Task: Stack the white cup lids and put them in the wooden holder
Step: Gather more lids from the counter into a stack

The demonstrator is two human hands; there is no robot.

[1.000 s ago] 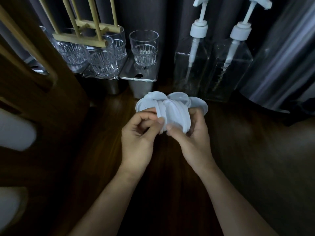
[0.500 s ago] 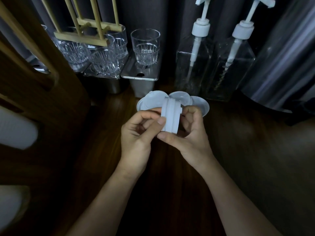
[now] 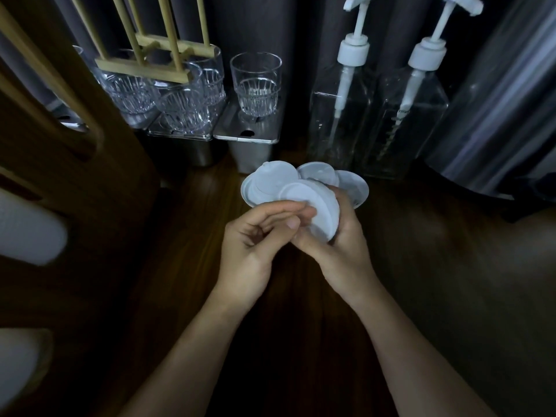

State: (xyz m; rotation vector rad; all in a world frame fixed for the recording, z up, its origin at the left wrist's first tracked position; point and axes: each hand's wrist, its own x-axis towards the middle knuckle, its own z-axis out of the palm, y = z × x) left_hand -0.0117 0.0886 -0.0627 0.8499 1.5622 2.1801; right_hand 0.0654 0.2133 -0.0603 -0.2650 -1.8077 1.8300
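- The right hand (image 3: 341, 248) curls round a small stack of white round plastic cup lids (image 3: 320, 216), thumb at the near edge and fingers behind it. The stack is tilted with its flat face turned left, above the table's middle.
- The left hand (image 3: 252, 248) has its fingers curled, with forefinger and thumb tips pinching the stack's left rim.
- Just beyond the hands, several loose white lids (image 3: 266, 183) lie overlapping on the dark wooden tabletop (image 3: 451, 266), partly hidden by the held stack.
- Far left, a light wooden holder of upright rods (image 3: 156, 66) stands in front of some of the ribbed clear drinking glasses (image 3: 255, 82), which sit on steel trays (image 3: 245, 135).
- A dark wooden stand with oval openings (image 3: 75, 176) fills the near left, between the hands and that holder.
- Far right stand two clear square pump bottles (image 3: 340, 115), with a shiny steel cylinder (image 3: 496, 100) beside them.
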